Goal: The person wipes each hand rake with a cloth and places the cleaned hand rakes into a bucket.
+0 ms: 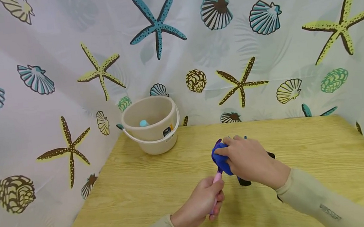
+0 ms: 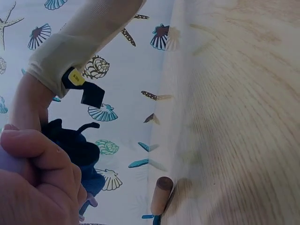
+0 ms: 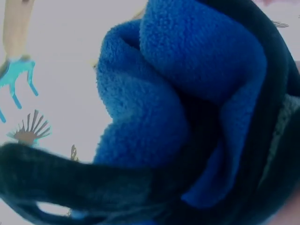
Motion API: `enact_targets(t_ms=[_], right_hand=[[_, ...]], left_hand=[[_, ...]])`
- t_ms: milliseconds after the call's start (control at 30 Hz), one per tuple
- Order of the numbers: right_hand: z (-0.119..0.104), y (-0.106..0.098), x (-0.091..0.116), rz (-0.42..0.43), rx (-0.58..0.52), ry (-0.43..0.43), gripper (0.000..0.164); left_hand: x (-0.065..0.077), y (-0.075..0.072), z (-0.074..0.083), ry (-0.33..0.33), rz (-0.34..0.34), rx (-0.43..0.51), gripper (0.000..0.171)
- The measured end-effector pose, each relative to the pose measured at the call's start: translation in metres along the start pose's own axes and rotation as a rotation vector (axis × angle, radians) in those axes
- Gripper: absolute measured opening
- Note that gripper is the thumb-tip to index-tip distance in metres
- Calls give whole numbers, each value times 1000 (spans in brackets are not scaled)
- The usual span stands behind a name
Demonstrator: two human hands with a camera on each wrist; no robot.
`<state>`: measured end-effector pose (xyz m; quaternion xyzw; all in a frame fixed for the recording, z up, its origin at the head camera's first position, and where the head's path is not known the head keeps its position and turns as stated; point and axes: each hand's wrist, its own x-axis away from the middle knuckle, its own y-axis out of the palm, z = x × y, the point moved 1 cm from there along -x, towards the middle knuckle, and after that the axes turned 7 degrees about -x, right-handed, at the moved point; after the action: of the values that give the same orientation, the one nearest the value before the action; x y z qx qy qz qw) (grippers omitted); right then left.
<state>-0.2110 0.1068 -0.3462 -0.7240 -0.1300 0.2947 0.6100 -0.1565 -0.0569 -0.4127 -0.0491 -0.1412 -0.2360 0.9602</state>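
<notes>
"What's closest on your feed?"

"From my end, two pale sleeves (image 1: 325, 198) reaching in, and the person's left hand (image 1: 203, 195). I see its fingers curled round the handle of a pink-handled tool (image 1: 217, 177), which slants up and away over the wooden table (image 1: 137, 191)"

"And the right hand?"

"Just past it. The right hand (image 1: 247, 158) grasps a bunched blue cloth (image 1: 220, 158) and presses it around the tool's purple upper part, so I get only a bit of that purple end. My right wrist view is nearly all fuzzy cloth with a dark border and a loop. Dark pieces (image 1: 245, 181) poke out below that hand; I can't tell what they belong to"

"Anything beyond?"

"A turquoise rake (image 3: 21, 77) with a wooden handle, seen from the right wrist. Farther back on the left I have a beige bucket (image 1: 152, 132), upright, its white handle lowered, a light-blue thing (image 1: 144, 123) inside. Behind everything hangs a white curtain (image 1: 171, 74) printed with starfish and shells"
</notes>
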Motion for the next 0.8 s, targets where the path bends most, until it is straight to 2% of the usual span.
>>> enact_targets(t_ms=[233, 367, 567, 700, 800], right_hand=[[4, 1, -10, -16, 77, 95, 32], [1, -1, -11, -52, 99, 64, 30], [3, -12, -3, -138, -16, -5, 30], [5, -12, 0, -124, -13, -14, 30], [7, -6, -2, -77, 34, 20, 30]], left_hand=[[-1, 3, -3, 2, -4, 7, 25], [-1, 4, -2, 6, -1, 11, 24], [-2, 5, 0, -5, -16, 1, 24], [-2, 7, 0, -5, -9, -6, 22], [-3, 8, 0, -3, -2, -10, 21]])
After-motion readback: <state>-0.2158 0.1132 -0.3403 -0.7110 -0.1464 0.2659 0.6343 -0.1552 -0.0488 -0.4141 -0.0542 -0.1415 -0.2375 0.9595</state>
